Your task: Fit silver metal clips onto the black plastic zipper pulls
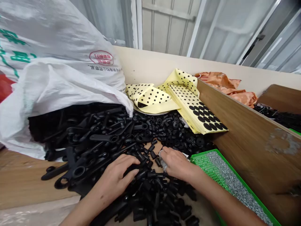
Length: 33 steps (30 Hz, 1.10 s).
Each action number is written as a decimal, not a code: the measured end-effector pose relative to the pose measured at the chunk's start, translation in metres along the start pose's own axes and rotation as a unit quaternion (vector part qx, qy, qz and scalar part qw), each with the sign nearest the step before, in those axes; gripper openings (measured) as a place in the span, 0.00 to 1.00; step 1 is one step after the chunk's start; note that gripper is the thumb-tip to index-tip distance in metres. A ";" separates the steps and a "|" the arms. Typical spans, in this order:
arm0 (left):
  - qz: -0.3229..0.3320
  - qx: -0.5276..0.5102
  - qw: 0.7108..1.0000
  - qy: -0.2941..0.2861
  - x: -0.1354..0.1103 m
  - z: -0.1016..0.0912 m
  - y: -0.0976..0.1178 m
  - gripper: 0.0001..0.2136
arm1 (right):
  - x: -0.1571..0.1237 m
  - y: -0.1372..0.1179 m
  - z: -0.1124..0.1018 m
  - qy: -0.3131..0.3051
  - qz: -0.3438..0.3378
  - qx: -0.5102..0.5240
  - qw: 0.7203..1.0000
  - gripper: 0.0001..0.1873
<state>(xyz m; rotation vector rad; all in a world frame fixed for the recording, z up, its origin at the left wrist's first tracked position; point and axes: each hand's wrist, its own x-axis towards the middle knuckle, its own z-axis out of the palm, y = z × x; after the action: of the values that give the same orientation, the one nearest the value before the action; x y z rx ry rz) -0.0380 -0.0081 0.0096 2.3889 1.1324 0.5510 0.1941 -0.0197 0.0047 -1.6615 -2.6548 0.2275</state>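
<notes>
Left hand (115, 177): ours lies curled over short black plastic tubes (141, 179), fingers close together; we cannot tell whether it clamps one.

Right hand (176, 163): ours is bunched, its fingertips pinched on a small silvery piece (161, 156), too small for us to identify.

Main heap: we work over a spread of matte black plastic parts, with the tubes between and below our hands, long ring-ended black levers (103, 138) to the left, and round black grommets (176, 131) beyond.

Bench: the heap lies on a light wooden tabletop (23, 179).

Left of heap: a white woven plastic sack (58, 40), printed in green and red, slumps against the black levers.

Beyond heap: pale yellow backing sheets (195, 108) dotted with round black adhesive pads sit partly on a shiny metal dish (150, 112).

Right of us: a green plastic mesh tray (223, 166) holds a long drift of small silver metal rings (235, 185), just beside our right forearm.

Far right: a brown wooden board (256, 135) stands on edge, with crumpled orange fabric (225, 88) behind it.
</notes>
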 end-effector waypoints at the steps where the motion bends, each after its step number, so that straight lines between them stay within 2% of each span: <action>1: 0.009 0.007 1.000 0.004 0.002 -0.001 0.001 0.07 | 0.000 0.000 0.000 -0.001 0.003 -0.010 1.000 0.13; 4: 0.035 0.035 0.999 0.004 0.016 -0.003 0.008 0.07 | 0.002 0.000 0.001 0.001 0.007 -0.039 0.999 0.12; 7: 0.060 0.101 0.993 -0.034 0.042 0.000 0.013 0.08 | 0.005 0.000 0.002 0.007 0.010 -0.067 0.998 0.11; 11: 0.053 0.136 0.988 -0.060 0.076 0.011 0.013 0.09 | 0.008 0.001 0.002 0.025 0.016 -0.095 0.995 0.12; 15: 0.024 0.162 0.982 -0.096 0.093 0.026 0.010 0.07 | 0.012 0.002 0.001 0.030 -0.012 -0.106 0.994 0.11; 17: 0.004 0.168 0.980 -0.109 0.097 0.033 0.010 0.06 | 0.014 0.001 0.002 0.032 -0.029 -0.109 0.993 0.11; 20: -0.022 0.163 0.979 -0.120 0.101 0.042 0.012 0.13 | 0.018 -0.001 0.005 0.037 -0.043 -0.109 0.992 0.13; 22: -0.035 0.151 0.981 -0.119 0.103 0.044 0.014 0.13 | 0.019 -0.002 0.006 0.041 -0.048 -0.103 0.993 0.13; 26: -0.036 0.100 0.990 -0.088 0.100 0.034 0.016 0.08 | 0.018 0.004 0.002 0.054 -0.057 -0.069 0.994 0.11; 30: -0.026 0.009 0.999 -0.047 0.088 0.020 0.015 0.11 | 0.010 0.014 -0.008 0.077 -0.037 -0.003 0.996 0.06; 33: -0.030 -0.077 0.996 -0.028 0.075 0.016 0.015 0.11 | 0.003 0.016 -0.015 0.096 -0.023 0.054 0.994 0.04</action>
<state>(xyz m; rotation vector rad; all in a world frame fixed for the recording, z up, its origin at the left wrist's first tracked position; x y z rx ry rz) 0.0240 0.0394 0.0171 2.2184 1.0924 0.5282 0.2088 -0.0085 0.0170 -1.5055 -2.4896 0.1969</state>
